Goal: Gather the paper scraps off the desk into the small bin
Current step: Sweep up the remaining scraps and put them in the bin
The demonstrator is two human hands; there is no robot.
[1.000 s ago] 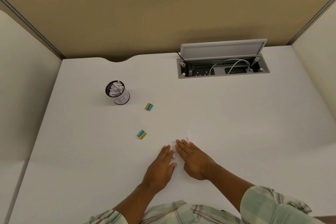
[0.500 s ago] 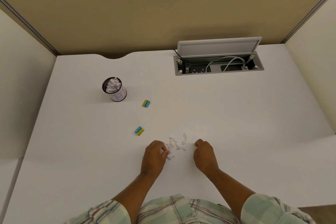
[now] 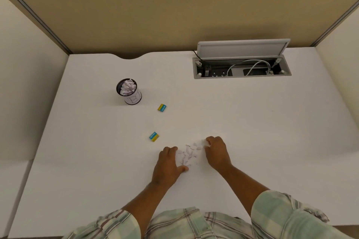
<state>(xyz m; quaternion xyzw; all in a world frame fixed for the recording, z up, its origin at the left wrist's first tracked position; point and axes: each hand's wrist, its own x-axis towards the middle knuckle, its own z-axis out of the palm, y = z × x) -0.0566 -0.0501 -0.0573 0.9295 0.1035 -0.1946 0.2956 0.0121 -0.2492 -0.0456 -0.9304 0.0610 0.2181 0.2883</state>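
Note:
Several small white paper scraps [image 3: 188,153] lie in a loose heap on the white desk [image 3: 252,132], between my two hands. My left hand [image 3: 168,163] rests curled at the heap's left edge, its fingertips against the scraps. My right hand [image 3: 217,150] is curled at the heap's right edge and pinches a few scraps at its fingertips. The small bin [image 3: 129,91], a black mesh cup with a white label, stands upright at the far left and holds crumpled paper up to its rim.
Two small blue-and-yellow boxes lie between bin and hands: one [image 3: 161,107] near the bin, one [image 3: 154,136] closer to my left hand. An open cable box [image 3: 241,68] with its lid raised sits at the back right. Partition walls enclose the desk.
My hands were flat and side by side over the scraps; they have since curled and moved apart, leaving the heap visible between them. The right hand has closed on some scraps.

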